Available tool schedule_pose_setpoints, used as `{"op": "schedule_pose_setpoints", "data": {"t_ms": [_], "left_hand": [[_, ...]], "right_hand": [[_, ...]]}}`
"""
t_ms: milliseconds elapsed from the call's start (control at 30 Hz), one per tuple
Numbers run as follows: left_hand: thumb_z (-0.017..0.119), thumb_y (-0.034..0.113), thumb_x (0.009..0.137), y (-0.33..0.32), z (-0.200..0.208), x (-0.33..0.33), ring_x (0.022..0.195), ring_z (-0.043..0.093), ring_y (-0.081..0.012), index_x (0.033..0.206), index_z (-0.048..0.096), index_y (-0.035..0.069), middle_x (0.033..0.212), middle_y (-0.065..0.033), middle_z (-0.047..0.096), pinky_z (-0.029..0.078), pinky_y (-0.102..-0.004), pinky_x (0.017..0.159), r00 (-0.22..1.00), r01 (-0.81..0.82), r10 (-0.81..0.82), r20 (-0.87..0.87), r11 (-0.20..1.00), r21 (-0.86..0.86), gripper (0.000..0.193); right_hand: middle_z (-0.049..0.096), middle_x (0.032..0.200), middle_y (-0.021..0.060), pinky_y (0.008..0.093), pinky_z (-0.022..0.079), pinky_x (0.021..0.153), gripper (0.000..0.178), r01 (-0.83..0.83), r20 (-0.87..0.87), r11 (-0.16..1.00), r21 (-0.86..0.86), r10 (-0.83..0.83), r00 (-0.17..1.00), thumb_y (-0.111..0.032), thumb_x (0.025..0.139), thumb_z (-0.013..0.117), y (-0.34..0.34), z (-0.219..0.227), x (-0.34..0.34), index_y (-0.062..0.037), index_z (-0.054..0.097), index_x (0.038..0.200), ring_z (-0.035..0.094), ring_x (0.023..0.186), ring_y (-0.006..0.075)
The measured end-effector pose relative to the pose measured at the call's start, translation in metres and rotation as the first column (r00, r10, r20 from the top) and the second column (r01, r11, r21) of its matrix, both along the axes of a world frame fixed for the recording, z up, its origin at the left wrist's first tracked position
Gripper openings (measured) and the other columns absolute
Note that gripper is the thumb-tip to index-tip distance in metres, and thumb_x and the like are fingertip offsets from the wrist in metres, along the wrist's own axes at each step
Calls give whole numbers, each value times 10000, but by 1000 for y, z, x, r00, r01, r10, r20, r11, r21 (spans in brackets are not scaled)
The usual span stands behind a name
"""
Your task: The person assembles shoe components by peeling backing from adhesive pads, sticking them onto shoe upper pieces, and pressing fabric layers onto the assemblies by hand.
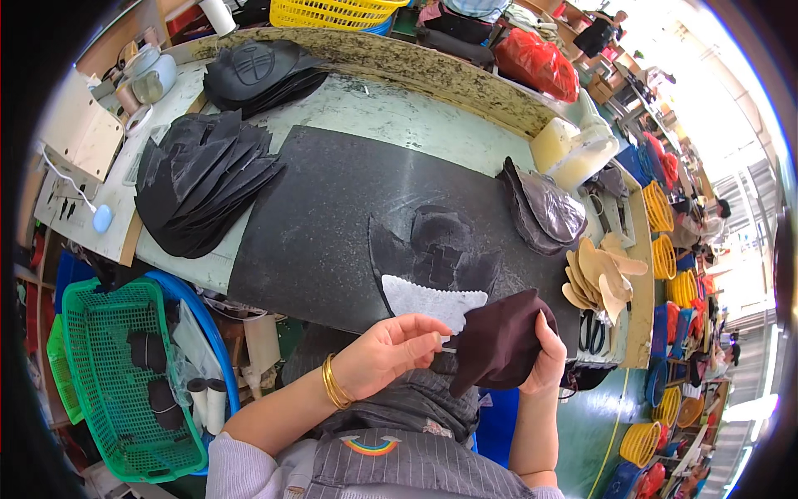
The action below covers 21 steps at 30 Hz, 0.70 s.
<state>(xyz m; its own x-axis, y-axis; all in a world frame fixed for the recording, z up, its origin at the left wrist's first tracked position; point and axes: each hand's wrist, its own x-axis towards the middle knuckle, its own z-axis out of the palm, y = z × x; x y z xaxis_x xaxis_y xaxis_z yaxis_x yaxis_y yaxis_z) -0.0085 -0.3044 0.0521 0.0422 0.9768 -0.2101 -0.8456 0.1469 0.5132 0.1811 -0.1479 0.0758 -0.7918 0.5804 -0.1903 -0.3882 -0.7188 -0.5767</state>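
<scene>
My right hand (547, 356) grips a dark maroon piece of material (503, 337), fingers behind it and thumb along its right edge. My left hand (391, 353), below a gold bangle, is closed in a pinch beside that piece's left edge. A small pale bit shows at its fingertips, too small to name. Just beyond the left fingers, a white piece with a scalloped edge (428, 298) lies over the near end of a black cut-out piece (439, 245). Both rest on a dark work mat (332, 216) on the bench.
Stacked black pieces (204, 179) stand at the left. At the right are a plastic-wrapped dark stack (544, 208), tan cut-outs (600, 274), black-handled scissors (592, 333) and a pale plastic container (573, 150). A green basket (133, 374) sits low at the left. A raised board (399, 62) borders the bench.
</scene>
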Motion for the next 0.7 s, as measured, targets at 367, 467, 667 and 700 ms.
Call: {"op": "schedule_pose_setpoints", "data": {"t_ms": [367, 467, 667, 700], "left_hand": [[500, 129, 934, -9, 10, -38, 771, 552, -89, 1004, 563, 23, 856, -24, 583, 456, -231, 728, 767, -446, 437, -469, 890, 100, 142], [552, 86, 899, -11, 17, -45, 789, 568, -93, 995, 570, 16, 876, -36, 599, 462, -224, 743, 668, -459, 449, -594, 876, 146, 120], [665, -6, 760, 18, 15, -44, 764, 616, -160, 844, 663, 15, 845, -84, 634, 490, -261, 673, -32, -165, 382, -923, 909, 382, 87], [669, 9, 754, 32, 12, -43, 755, 615, -206, 866, 661, 18, 847, -96, 633, 493, -282, 675, -131, -53, 414, -901, 905, 423, 113]], "right_hand": [[531, 1205, 146, 453, 347, 1009, 544, -569, 571, -569, 594, -200, 796, -33, 632, 617, -3, 42, -57, -18, 531, 1169, 470, 1149, 322], [468, 1277, 154, 490, 295, 1046, 636, -578, 560, -592, 561, -243, 792, -46, 587, 635, -20, 13, -46, -53, 509, 1210, 401, 1223, 348], [463, 1267, 192, 496, 302, 1034, 501, -577, 520, -547, 606, -277, 808, -108, 695, 600, -32, -1, -44, -52, 528, 1188, 398, 1218, 372], [463, 1265, 197, 498, 304, 1032, 486, -557, 494, -557, 616, -278, 824, -119, 705, 594, -32, -4, -45, -51, 531, 1182, 397, 1217, 375]]}}
